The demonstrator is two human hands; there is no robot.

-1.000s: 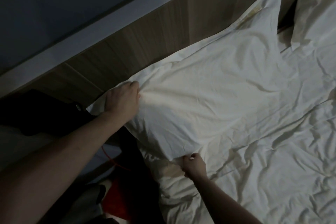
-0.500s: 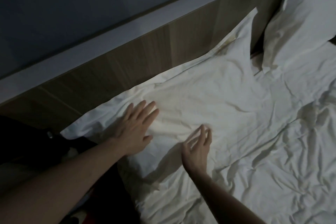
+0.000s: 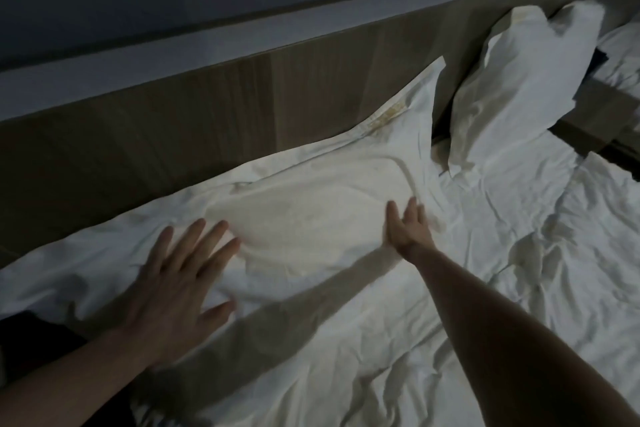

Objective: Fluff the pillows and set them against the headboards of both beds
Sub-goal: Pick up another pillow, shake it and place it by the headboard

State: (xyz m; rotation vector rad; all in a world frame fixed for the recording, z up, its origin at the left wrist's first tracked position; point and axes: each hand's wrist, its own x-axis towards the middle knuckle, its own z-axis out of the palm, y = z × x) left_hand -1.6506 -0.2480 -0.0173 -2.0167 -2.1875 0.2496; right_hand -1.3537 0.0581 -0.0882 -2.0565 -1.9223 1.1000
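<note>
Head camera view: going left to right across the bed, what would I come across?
Left hand → flat pillow → right hand → upright pillow leaning on the headboard.

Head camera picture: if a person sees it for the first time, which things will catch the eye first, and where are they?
First come the two open hands on the flat white pillow in the middle: the left hand spread on its near-left part, the right hand at its right edge. Next, a second pillow stands propped against the wooden headboard at the upper right. Yellowish stains mark the flat pillow's upper right corner.
</note>
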